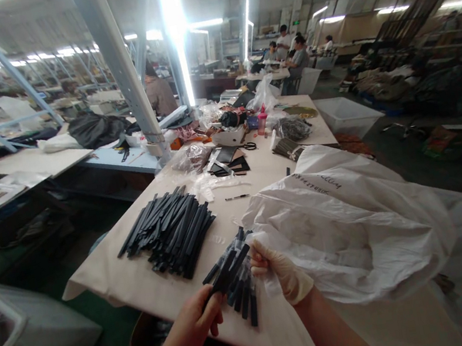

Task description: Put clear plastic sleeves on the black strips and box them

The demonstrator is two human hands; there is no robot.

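Two hands: both low in the head view, at the near edge of the work table (pixel 142 278), each closed on the same small bundle of black strips (pixel 235 276).
Left hand (pixel 198 319): bare, fingers curled around the near end of the bundle, thumb side up; it grasps the strips from below left.
Right hand (pixel 281 274): wears a pale glove, clenched on the bundle's right side, just beside the mouth of the white plastic bag (pixel 347 224).
Bundle of black strips: held just above the table's near edge, tilted, far ends fanned toward the bag; some strips droop toward the tabletop.
Large pile of black strips (pixel 168 237): lies flat on the table, left of the held bundle and apart from it, strips roughly parallel and running diagonally.
White plastic bag: crumpled, to the right of the bundle, covering the table's right part, with handwriting on its far side.
Pen (pixel 238 197): lies alone on the table beyond the bundle, between the large pile and the bag.
Scissors (pixel 248 146): farther up the table, among dark flat pieces and clear bags.
People: several sit at another table far beyond the work table's far end.
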